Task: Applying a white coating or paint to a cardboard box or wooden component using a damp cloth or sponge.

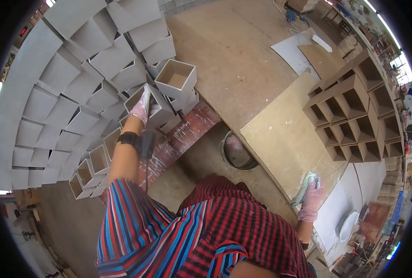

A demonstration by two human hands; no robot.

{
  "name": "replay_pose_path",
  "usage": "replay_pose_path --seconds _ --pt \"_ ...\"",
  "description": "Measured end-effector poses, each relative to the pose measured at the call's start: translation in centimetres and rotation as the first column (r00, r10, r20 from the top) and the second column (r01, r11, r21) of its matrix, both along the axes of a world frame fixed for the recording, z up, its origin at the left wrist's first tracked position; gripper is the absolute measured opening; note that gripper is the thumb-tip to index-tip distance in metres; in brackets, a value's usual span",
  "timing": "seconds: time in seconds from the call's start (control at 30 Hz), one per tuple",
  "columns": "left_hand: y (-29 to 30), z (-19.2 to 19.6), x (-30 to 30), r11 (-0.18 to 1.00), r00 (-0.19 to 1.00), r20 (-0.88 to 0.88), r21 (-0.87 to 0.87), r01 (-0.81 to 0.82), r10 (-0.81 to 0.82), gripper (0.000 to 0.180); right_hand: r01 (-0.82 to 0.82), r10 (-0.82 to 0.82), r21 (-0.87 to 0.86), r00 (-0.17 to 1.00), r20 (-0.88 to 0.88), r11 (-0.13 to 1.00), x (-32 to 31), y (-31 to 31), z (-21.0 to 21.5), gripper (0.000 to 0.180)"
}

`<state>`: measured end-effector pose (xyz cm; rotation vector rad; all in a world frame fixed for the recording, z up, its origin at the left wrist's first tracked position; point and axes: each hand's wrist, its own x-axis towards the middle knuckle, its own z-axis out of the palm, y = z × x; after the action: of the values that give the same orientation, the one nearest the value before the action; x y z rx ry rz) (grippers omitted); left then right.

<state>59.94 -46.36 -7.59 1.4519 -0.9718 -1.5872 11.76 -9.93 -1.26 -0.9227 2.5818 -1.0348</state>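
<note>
My left hand, in a thin whitish-pink glove, is closed over the wall of a grey open-topped box at the near edge of a big stack. Another grey box, its inside brown, stands just beyond it. Over the pale board at the right, my right hand, gloved the same way, is closed around a pale green cloth. The cloth appears to rest on the board's near right part. Some of the left fingers are hidden inside the box.
Many grey boxes are stacked at the left, some on a red, paint-smeared plank. A bucket stands below the pale board. Unpainted brown boxes are stacked at the right. A round white container sits nearer.
</note>
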Motion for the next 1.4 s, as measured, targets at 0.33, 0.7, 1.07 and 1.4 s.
replay_pose_path --seconds 0.33,0.7,1.07,1.4 --pt "-1.4 0.3 -1.2 0.996 0.999 -0.018 0.084 -0.043 0.045 0.06 0.006 -0.001 -0.052 0.996 0.084 0.999 0.1 0.0 -0.9 0.03" --pt "-2.0 0.7 -1.5 0.988 0.995 -0.027 0.121 -0.095 0.099 0.061 0.013 -0.01 -0.027 0.996 0.091 1.0 1.5 -1.0 -0.9 0.03" --pt "-2.1 0.8 -3.7 0.973 0.984 -0.11 0.203 -0.114 0.138 0.062 0.047 -0.047 0.004 0.999 0.005 0.999 0.6 -0.9 -2.6 0.029" --pt "-3.0 0.6 -1.6 0.96 0.974 -0.179 0.266 -0.086 0.137 0.062 -0.093 0.09 0.04 0.994 0.069 0.995 0.8 -2.6 -2.0 0.03"
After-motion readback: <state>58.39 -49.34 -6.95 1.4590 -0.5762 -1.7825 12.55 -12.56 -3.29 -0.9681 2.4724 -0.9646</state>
